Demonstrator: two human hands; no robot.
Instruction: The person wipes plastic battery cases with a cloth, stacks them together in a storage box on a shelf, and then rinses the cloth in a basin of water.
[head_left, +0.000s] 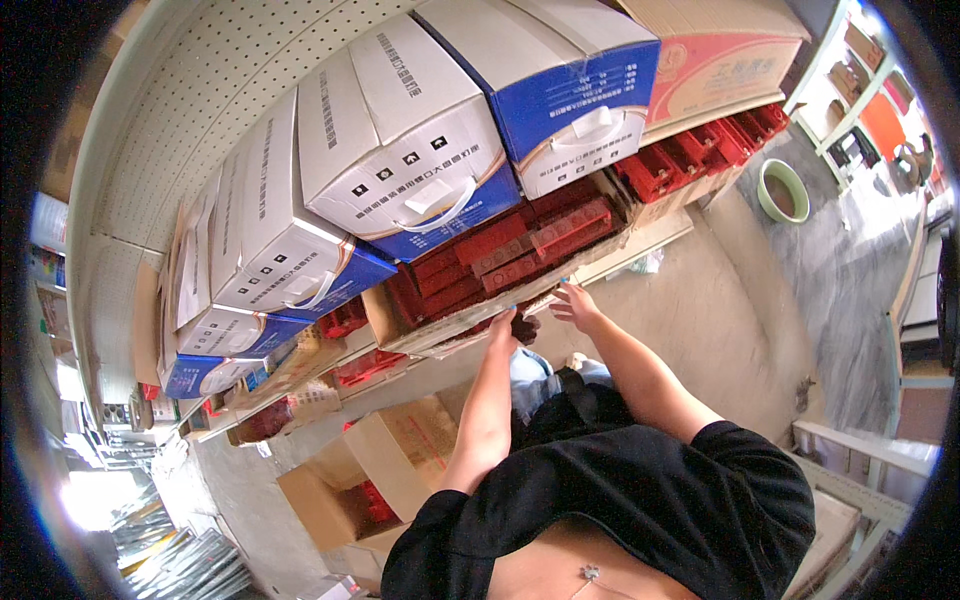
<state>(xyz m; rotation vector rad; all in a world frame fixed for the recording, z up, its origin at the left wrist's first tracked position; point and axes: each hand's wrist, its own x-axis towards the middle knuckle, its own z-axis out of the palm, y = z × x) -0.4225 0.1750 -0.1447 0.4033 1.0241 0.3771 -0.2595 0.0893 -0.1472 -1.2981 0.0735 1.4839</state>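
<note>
An open cardboard carton holding red boxy parts sits on a shelf before me. My left hand is at the carton's lower front edge, beside a small dark object; whether it grips either is unclear. To the right, my right hand has its fingers apart, the fingertips close to the carton's front edge. Whether they touch it cannot be told. White and blue printed boxes with carry handles stand above the carton.
More red parts fill a carton at the right, below a red and tan carton. A lower shelf holds red items. Open cardboard boxes stand on the floor at lower left, a green basin at the right. A metal frame is behind my right side.
</note>
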